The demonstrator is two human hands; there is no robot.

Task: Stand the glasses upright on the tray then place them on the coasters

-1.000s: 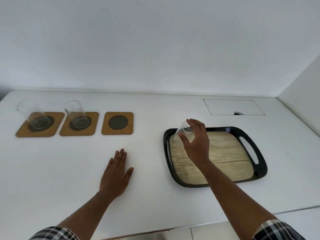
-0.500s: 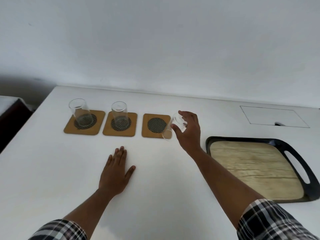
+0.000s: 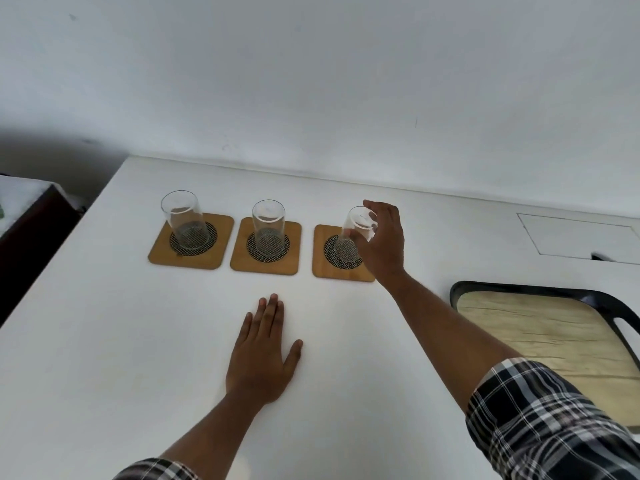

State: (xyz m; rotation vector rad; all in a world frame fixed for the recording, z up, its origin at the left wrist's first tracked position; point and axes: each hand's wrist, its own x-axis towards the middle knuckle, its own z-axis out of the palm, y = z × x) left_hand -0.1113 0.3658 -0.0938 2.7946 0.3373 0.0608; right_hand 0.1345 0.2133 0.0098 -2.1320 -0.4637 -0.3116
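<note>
Across the white desk [image 3: 104, 341], your right hand [image 3: 382, 242] gripped the last clear tumbler glass [image 3: 356, 230] over the third wooden coaster [image 3: 341, 252], your left hand [image 3: 261, 358] lay flat and spread; next, likely, lower it squarely and release.

I seem to be in a home kitchen or dining corner: a plain white counter [image 3: 173, 358] against a bare white wall [image 3: 311, 81], bamboo coasters [image 3: 265, 245] carrying drinking glasses [image 3: 268, 220], a wood-patterned serving tray [image 3: 540, 327], and a flush hatch [image 3: 581, 237] in the top.
</note>
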